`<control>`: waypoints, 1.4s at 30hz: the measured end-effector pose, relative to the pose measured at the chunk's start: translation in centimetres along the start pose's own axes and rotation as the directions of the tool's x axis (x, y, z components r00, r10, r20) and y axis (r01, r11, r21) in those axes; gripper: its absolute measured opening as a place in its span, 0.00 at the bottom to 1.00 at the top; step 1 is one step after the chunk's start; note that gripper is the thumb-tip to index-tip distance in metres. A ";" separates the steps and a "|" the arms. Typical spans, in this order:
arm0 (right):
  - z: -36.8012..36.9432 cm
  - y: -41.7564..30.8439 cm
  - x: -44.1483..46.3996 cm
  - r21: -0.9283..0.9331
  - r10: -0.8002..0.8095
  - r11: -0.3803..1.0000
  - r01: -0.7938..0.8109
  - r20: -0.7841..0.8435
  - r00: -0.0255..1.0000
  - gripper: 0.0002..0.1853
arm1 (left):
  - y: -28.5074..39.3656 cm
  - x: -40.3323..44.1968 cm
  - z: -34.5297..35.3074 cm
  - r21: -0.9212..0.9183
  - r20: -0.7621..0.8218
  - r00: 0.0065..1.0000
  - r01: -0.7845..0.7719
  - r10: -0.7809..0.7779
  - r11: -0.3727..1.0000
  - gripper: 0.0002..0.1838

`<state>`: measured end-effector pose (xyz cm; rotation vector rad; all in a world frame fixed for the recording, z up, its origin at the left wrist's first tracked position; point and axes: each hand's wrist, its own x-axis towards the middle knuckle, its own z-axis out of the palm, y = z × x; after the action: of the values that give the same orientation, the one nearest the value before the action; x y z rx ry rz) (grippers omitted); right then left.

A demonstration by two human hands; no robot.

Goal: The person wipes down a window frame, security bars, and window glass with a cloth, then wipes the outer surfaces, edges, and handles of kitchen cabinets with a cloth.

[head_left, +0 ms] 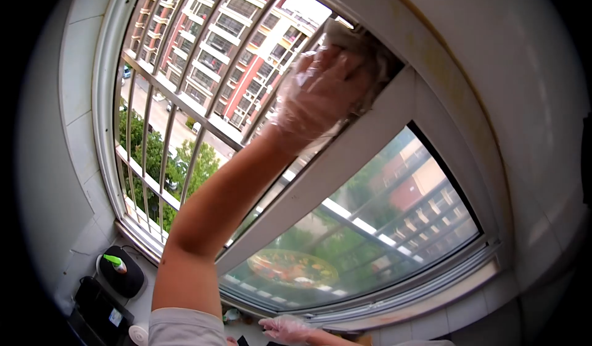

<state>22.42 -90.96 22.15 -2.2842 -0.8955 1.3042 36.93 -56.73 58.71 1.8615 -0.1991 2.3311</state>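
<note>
My left hand (324,96), in a clear plastic glove, reaches up to the upper part of the window frame. Its fingers are wrapped round a crumpled pale cloth (339,34) and press it against the edge of the sliding sash (376,121). Part of the cloth is hidden by the fingers and dark shadow. Low in the view is my right hand (288,329), also in a clear glove. Its fingers point left and are loosely apart, with nothing visible in them, below the window's bottom track.
Metal bars (163,87) cross the window opening at the left. A closed glass pane (370,210) fills the right side, with a colourful oval reflection. At the lower left lie a black rounded object (126,281) with a green-and-white item and a black device (98,306).
</note>
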 end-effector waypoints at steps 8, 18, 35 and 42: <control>0.4 0.3 -0.7 -0.145 0.153 0.979 -0.140 0.083 0.985 0.25 | 0.5 -16.4 -5.6 -0.005 0.329 0.943 0.060 -0.055 0.998 0.15; 1.2 -0.9 -0.6 -0.151 0.132 0.981 -0.119 0.074 0.989 0.25 | 0.0 -10.7 -3.7 -0.049 0.247 0.969 0.017 -0.004 0.999 0.17; 1.5 -3.6 -1.3 -0.255 0.132 0.961 -0.103 0.101 0.986 0.26 | -1.3 2.2 1.7 -0.121 -0.045 0.973 -0.231 0.227 0.966 0.14; 2.8 -0.3 1.6 -0.268 -0.063 0.963 0.034 -0.102 0.993 0.19 | -2.1 -2.9 -1.4 -0.157 0.163 0.952 -0.235 0.260 0.959 0.18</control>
<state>20.48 -89.69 19.90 -2.4892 -1.1394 1.0815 36.65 -54.48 55.57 2.0860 -0.6328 2.2257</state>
